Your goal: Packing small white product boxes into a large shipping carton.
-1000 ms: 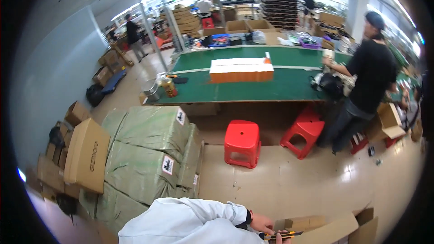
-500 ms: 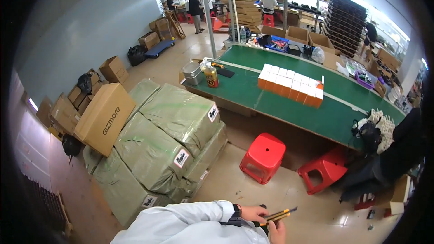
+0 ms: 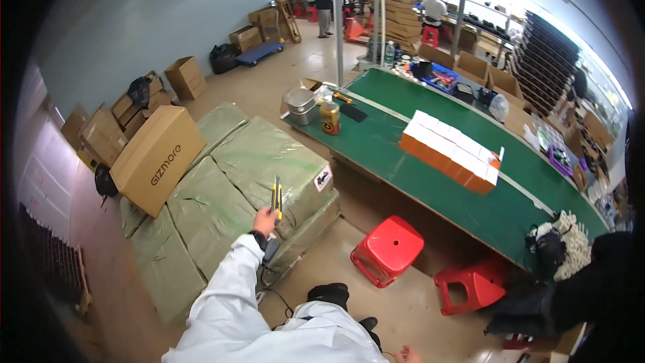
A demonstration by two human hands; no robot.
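Note:
My left hand is closed around a yellow-and-black utility knife, which points away from me. The hand is held out over the green-wrapped bales on my left. A dark band circles that wrist, below the white sleeve. At the lower edge, my right hand shows only in part. Its fingers look apart, and nothing can be seen in them.
A brown carton rests on the bales. Red stools stand before the green-topped table, which bears white-and-orange boxes, a metal container and a bottle. Another person's dark sleeve appears at right.
My hands have moved apart. The left has swung left and forward over the bales with the knife, and the right has dropped toward the lower edge. The view has shifted too.

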